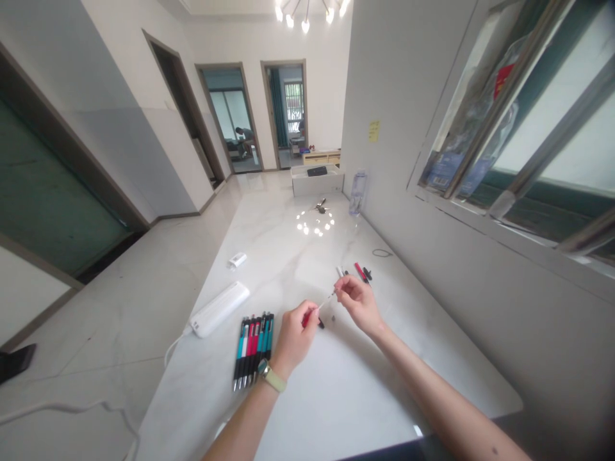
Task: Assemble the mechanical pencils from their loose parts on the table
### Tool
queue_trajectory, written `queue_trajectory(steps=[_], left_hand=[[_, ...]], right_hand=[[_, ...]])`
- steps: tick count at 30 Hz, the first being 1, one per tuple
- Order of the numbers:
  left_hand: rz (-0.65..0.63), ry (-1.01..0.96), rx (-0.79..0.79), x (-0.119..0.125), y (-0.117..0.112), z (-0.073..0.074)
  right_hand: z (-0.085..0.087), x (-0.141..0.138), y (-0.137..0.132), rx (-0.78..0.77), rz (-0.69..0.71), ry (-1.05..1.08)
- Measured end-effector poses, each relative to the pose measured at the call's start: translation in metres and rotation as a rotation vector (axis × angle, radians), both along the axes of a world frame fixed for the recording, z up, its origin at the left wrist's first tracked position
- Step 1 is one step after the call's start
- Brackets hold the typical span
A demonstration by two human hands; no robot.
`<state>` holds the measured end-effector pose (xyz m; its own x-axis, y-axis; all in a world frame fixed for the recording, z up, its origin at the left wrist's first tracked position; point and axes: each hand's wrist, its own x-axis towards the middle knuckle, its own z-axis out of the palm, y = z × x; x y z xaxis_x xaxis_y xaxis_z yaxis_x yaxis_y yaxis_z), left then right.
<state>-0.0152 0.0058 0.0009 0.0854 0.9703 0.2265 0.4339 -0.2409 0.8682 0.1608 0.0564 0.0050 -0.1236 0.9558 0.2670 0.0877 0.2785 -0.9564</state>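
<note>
A thin pale pen refill [326,302] spans the gap between my two hands, with a small dark part near its right end. My left hand [296,333], wearing a watch at the wrist, is closed on the refill's lower end. A red pen part [306,318] shows at its fingers; whether it is held or lies beneath them I cannot tell. My right hand [359,304] pinches the upper end between thumb and forefinger. Beside the left wrist lies a row of pens [248,349] in teal, white and red with black grips. A small grey piece [333,317] lies between the hands.
Beyond my right hand lie loose pen parts [362,272] and a thin loop [382,253]. A white power strip [220,309] and small white box [237,259] lie left. Keys [321,206], a bottle [357,192] and an open box [314,184] are farther back.
</note>
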Motion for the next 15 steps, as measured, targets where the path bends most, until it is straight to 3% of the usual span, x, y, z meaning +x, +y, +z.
queue_trajectory(steps=[7,15], left_hand=[[0.005,-0.023,-0.022,0.0013,-0.0011,0.0015],[0.001,-0.027,-0.021,0.0015,-0.0008,0.0007]], right_hand=[[-0.0006,-0.0030,-0.0020,-0.005,0.064,0.000],[-0.0020,-0.0012,-0.0006,0.017,0.039,0.007]])
